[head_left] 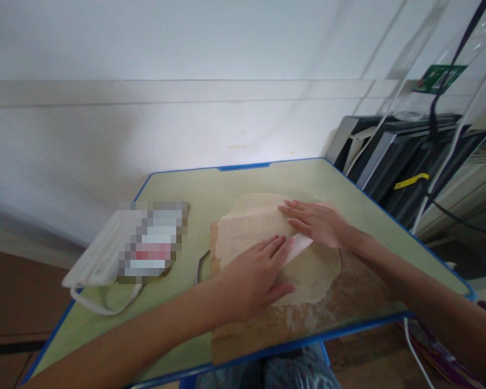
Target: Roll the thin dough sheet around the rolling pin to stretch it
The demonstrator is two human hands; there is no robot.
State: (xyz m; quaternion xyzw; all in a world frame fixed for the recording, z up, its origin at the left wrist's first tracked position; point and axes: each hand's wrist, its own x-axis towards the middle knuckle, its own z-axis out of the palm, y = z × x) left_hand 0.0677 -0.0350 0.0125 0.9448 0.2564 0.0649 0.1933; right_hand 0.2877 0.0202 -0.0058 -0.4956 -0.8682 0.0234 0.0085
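Note:
A wide, thin sheet of dough (247, 221) lies over a brown board (238, 343) near the front of the table. Between my hands a pale, rounded strip (298, 247) crosses the dough; whether it is a rolling pin or a rolled fold of dough, I cannot tell. My left hand (257, 278) lies over the strip's nearer left end, fingers stretched forward and thumb apart. At the farther right end rests my right hand (318, 221), palm down with its fingers extended. Both palms hide what lies beneath them. Loose flour (303, 319) dusts the board's front part.
The green, blue-edged table (178, 186) stands against a white wall. On its left lie a blurred-out device (156, 240) and a white strapped case (99, 251). A thin curved metal piece (200, 265) touches the board's left side. Dark panels (413, 156), cables and a plastic bottle (441, 78) crowd the right.

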